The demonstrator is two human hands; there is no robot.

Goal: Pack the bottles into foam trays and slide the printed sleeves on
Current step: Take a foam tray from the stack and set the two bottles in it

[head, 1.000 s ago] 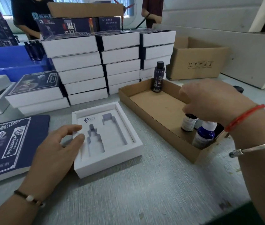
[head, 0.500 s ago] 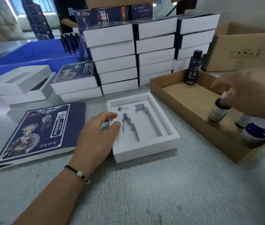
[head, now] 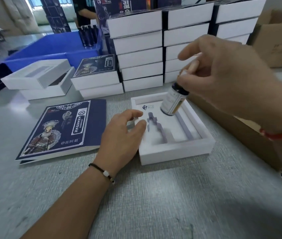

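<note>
My right hand pinches a small dark glass bottle with a pale label by its cap, fingertips clamped on it, so the bottle hangs tilted just above the far end of the white foam tray with grey cut-out slots. I cannot tell whether its base touches the foam. My left hand lies flat on the grey worktop, fingers loosely spread and resting on the tray's near-left rim, gripping nothing. Left of that hand lies a flat navy printed sleeve with a costumed figure on it. Beyond both hands stand tall stacks of white boxes with navy sleeves, close behind the tray. Further left are two short stacks of white boxes, and behind them a blue plastic bin with dark bottles upright in it. Under my right forearm runs a shallow brown cardboard tray, its wall just beside the foam tray.
</note>
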